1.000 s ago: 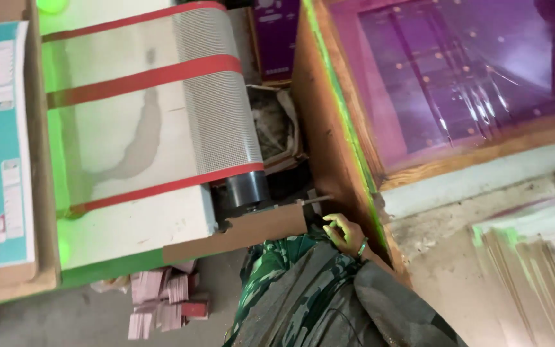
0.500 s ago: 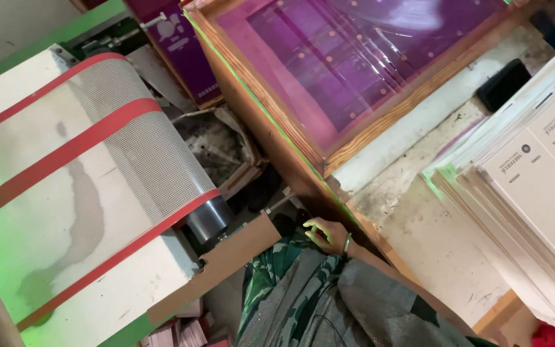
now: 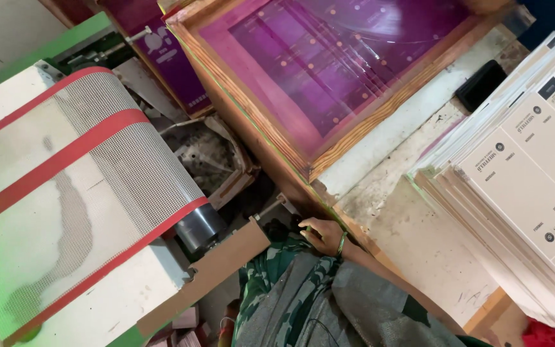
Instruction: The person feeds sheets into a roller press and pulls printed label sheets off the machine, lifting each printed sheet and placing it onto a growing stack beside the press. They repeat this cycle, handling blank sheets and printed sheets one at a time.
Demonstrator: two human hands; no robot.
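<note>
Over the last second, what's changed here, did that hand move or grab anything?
Mostly the view swung right: the card stack came into sight and the belt slid left. The hand kept resting at the table edge, holding nothing visible. The purple screen frame lay flat as before.

One hand in view, wearing one bangle. One wooden-framed purple printing screen on one worktable. One mesh conveyor belt with three red bands and one dark roller at its end. One stack of printed white cards, sheets too many to count. One black block. One purple panel behind.
</note>
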